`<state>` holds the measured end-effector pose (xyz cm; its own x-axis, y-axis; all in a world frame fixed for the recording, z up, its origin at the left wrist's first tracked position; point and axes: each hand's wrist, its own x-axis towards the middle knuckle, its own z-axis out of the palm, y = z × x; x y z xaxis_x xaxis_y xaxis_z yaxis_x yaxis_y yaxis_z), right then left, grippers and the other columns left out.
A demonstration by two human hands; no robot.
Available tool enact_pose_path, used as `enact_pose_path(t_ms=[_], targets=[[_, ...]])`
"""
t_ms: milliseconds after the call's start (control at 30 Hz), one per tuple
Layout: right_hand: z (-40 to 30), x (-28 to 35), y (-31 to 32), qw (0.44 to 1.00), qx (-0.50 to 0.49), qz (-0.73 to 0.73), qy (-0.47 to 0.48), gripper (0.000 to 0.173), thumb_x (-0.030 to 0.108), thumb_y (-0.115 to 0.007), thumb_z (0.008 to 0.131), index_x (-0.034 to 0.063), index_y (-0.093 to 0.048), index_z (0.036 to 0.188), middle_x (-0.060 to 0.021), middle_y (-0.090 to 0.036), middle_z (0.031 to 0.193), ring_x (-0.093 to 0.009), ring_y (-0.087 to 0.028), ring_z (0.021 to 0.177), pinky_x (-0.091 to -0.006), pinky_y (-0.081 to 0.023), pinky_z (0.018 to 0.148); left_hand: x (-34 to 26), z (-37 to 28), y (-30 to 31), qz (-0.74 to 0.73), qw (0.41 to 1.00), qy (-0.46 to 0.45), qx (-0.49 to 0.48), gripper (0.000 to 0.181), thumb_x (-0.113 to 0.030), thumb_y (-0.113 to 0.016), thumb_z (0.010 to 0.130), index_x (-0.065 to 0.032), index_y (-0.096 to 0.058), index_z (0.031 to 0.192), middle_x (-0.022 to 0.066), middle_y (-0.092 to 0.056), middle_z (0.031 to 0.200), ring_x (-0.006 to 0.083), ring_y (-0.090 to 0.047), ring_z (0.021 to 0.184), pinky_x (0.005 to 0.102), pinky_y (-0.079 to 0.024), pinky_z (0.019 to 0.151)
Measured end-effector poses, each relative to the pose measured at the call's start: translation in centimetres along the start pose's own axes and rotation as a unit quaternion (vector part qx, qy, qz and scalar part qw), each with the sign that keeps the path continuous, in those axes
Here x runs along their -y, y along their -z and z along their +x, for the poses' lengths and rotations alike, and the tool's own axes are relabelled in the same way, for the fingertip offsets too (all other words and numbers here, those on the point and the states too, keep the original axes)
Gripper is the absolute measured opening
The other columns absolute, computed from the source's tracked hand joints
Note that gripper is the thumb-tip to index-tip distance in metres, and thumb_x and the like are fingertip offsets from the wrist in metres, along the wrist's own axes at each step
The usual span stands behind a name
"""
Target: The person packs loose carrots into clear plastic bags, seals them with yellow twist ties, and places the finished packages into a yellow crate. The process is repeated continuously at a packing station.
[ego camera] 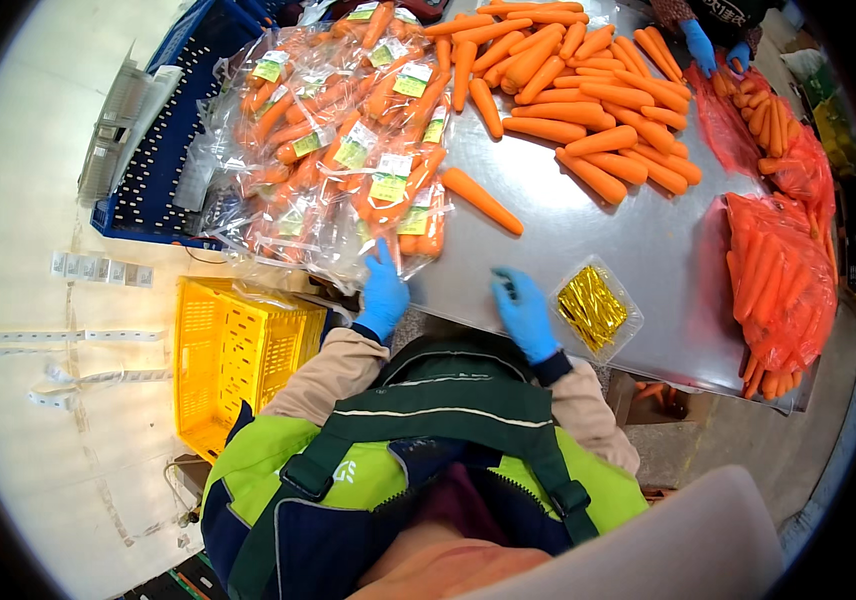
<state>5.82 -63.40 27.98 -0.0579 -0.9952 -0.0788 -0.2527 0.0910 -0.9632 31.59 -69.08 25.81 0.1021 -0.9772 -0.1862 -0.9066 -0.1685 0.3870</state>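
My left hand (pixel 385 294), in a blue glove, is at the near edge of a heap of clear plastic bags of carrots (pixel 353 142). Its index finger points away from me against the bag film; whether the other fingers grip the film is hidden. Over the table's near edge is my gloved right hand (pixel 522 311), fingers loosely curled, nothing visible in it. Just right of it sits a clear plastic tray (pixel 627 330) of gold twist ties (pixel 591 306). A single carrot (pixel 482 201) lies beyond my hands, beside the bags.
Loose carrots (pixel 585 97) are piled on the metal table (pixel 540 262). Red plastic bags of carrots (pixel 780 277) line its right side, where another person's gloved hands (pixel 700 49) work. A blue crate (pixel 143 180) and a yellow crate (pixel 222 360) stand to the left.
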Motion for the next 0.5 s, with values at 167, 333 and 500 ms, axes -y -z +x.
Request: enact_pose_path(t_ms=[167,333,500], targets=[[5.9,0.2,-4.3,0.921,-0.135,-0.297,0.214,0.061,0.014,-0.062,0.084,0.0057,-0.038,0.139,-0.0240,-0.039,0.139,-0.037,-0.054,0.108,-0.0465,-0.046,0.089,0.3,-1.6,0.8,0.040,0.990,-0.069,0.113,0.092,-0.020,-0.066,0.078,-0.0031,-0.008,0.149,0.0359,-0.031,0.134,0.0482,-0.059,0.091,0.0489,-0.051,0.074],[13.7,-0.4,-2.2,0.886,-0.091,-0.454,0.039,0.068,0.018,-0.065,0.080,0.0068,-0.036,0.140,-0.0229,-0.051,0.122,-0.038,-0.055,0.107,-0.0482,-0.045,0.089,-2.7,-0.3,8.6,0.033,0.963,-0.189,0.189,0.094,-0.043,-0.074,0.074,-0.0100,-0.025,0.148,0.0302,-0.036,0.137,0.0479,-0.053,0.108,0.0471,-0.049,0.087],[17.0,-4.5,-2.5,0.930,-0.097,-0.355,0.016,0.073,0.019,-0.067,0.080,0.0031,-0.031,0.141,-0.0246,-0.054,0.111,-0.042,-0.058,0.098,-0.0459,-0.049,0.083,-4.8,4.9,6.1,0.191,0.949,-0.231,-0.096,0.085,-0.042,-0.073,0.075,-0.0183,-0.034,0.146,0.0245,-0.025,0.147,0.0502,-0.039,0.123,0.0486,-0.046,0.091]])
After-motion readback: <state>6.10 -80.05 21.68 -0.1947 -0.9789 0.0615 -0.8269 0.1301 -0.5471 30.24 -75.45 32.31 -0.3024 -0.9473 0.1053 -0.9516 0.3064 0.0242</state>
